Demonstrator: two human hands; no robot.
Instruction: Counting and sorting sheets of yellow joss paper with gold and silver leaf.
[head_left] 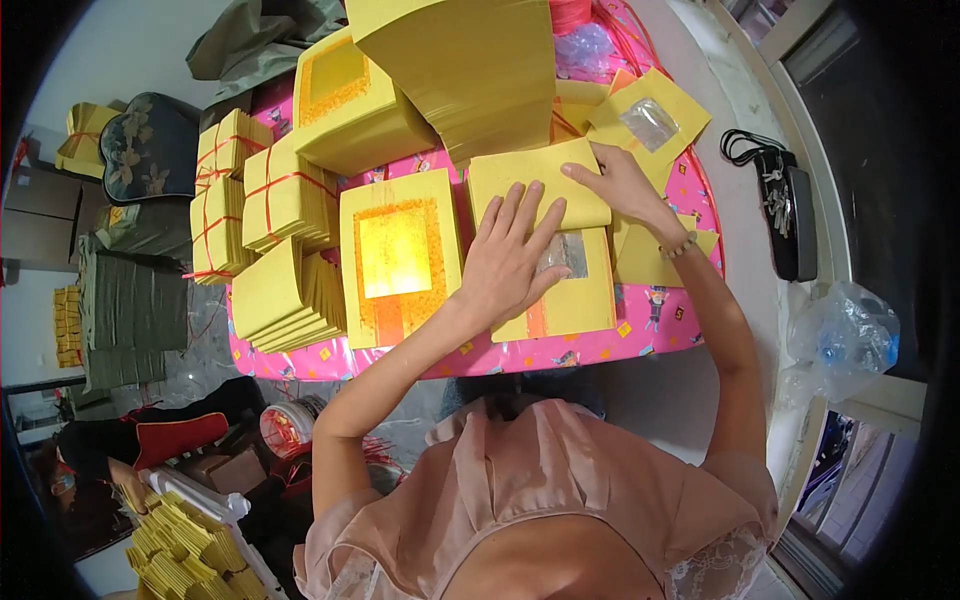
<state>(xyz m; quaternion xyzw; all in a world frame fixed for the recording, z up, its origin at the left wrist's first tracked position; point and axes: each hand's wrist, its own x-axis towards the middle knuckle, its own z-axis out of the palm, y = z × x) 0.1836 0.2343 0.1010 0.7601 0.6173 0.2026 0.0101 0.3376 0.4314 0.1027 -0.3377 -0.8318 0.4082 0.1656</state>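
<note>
Far left, low: folded yellow paper [180, 555] is held in a white crate [234, 507], its shape partly cut off; a co-worker's hand [130, 488] is seen beside it. Further in, on the pink tablecloth [690, 325], several bundles [285, 190] are bound with red ties; judged finished. Below them, a folded stack [270, 300] is seen with no tie: apparently folded, binding left undone. Under the table edge, red strips are gathered at a round white tub [300, 407]; its depth cannot be told.

Centre: a printed stack [400, 250] is laid flat, unfolded, and a tall stack [460, 85] is stood behind it; much paper seems left. The sheet in hand [545, 190] is doubled over, near the table's front, atop a silver-patched sheet [585, 293]; its fold is judged nearly made. It is pressed by the left hand [510, 250], fingers spread, nothing grasped. Its upper right edge is met by the right hand [628, 190], thumb on top; fingers partly hidden, so whether it is pinched cannot be told.

Right: loose sheets [690, 115] are left unfolded. In a clear plastic bag [850, 345], something blue is glimpsed, unidentified.
</note>
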